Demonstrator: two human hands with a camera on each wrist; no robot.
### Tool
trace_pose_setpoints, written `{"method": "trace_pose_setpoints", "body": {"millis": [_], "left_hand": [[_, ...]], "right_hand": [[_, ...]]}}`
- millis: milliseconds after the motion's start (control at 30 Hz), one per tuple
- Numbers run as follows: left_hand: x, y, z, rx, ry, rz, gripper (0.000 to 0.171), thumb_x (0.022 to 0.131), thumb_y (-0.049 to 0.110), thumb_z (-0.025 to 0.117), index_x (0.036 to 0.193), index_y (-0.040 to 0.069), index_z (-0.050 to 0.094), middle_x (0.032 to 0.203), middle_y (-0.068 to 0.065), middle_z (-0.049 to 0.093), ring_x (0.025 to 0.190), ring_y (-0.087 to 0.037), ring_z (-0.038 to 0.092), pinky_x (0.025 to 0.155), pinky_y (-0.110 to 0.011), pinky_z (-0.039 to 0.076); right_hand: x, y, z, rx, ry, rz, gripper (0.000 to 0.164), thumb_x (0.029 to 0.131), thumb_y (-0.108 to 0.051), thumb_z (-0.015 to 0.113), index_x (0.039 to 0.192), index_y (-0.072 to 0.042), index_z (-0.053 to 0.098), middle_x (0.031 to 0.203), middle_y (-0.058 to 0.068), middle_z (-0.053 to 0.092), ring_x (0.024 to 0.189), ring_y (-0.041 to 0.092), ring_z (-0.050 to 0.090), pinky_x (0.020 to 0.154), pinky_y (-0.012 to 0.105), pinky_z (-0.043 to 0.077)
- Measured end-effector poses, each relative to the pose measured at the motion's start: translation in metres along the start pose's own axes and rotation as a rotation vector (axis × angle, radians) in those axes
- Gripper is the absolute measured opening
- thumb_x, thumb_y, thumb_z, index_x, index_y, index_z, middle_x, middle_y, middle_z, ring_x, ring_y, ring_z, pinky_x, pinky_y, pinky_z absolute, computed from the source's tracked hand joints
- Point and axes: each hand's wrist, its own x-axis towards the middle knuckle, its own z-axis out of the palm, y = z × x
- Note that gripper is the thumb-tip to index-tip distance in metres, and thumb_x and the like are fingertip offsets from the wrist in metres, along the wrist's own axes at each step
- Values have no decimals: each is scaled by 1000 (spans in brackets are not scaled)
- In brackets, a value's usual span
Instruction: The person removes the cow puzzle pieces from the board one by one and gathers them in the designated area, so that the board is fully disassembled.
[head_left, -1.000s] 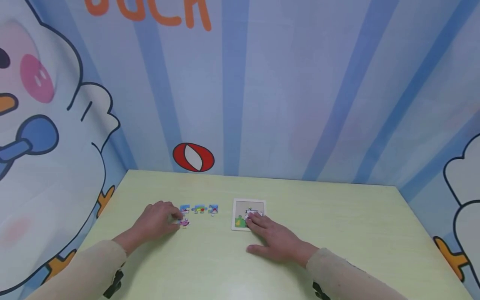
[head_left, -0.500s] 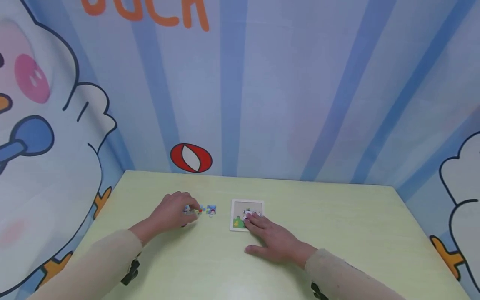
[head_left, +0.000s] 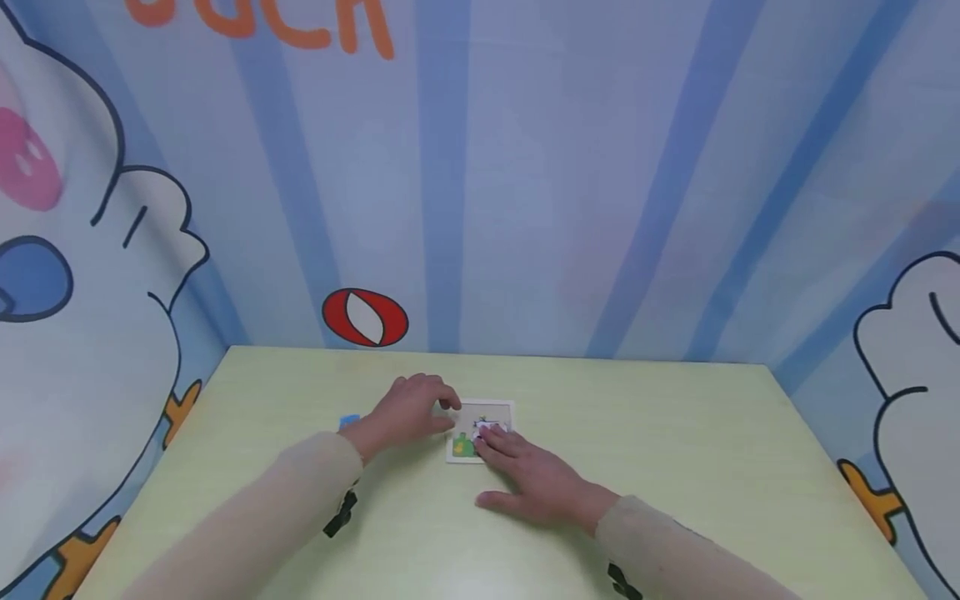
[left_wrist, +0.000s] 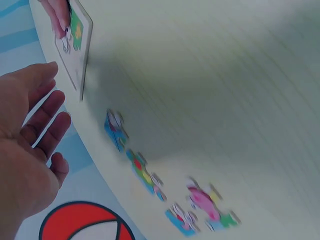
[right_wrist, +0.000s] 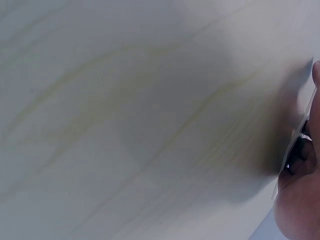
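A small puzzle board [head_left: 493, 410] with a white rim lies on the table, with some green and white pieces in its lower part. My right hand [head_left: 536, 479] rests its fairly straight fingers on it, covering part of the picture. My left hand [head_left: 411, 410] hovers at the board's left edge. In the left wrist view its fingers are loosely bent and nothing is between them. Several loose jigsaw pieces lie on the table there: a blue piece [left_wrist: 116, 130], a long piece with red and yellow [left_wrist: 146, 175], another blue piece [left_wrist: 182, 220] and a pink piece [left_wrist: 206, 204].
The pale wooden table [head_left: 660, 467] meets a blue striped backdrop [head_left: 525, 208] at its far edge. A red and white ball [head_left: 365, 317] is printed on that backdrop. My left forearm [head_left: 255, 517] hides most of the loose pieces in the head view.
My left hand has moved right, from beside the pink piece, over the loose pieces, to the board's left edge. My right hand has stayed on the board. The head view has turned slightly right.
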Motion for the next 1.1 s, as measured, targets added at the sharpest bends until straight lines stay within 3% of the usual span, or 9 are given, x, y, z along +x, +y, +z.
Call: {"method": "trace_pose_setpoints", "body": {"millis": [533,900,1100], "left_hand": [[25,17,19,-88,-34,5,16,98,13,77,113,18,82,111,1,74,115,-26,63,106,-58,42],[29,20,25,-83,-60,11,22,100,17,76,121,19,82,115,1,72,115,-24,62,106,-58,42],[29,23,23,-93,-48,-19,18,100,18,77,117,19,82,116,2,75,119,-24,63,108,-58,39]], "right_hand": [[3,-1,2,-31,14,-4,83,105,-63,55,168,-14,33,176,6,24,163,27,21,127,48,29],[-7,3,4,-35,55,-26,83,107,-61,52,169,-11,30,177,9,21,164,28,18,128,48,25],[-17,3,1,3,71,21,81,108,-60,52,168,-10,31,177,9,23,163,28,20,128,49,24]]}}
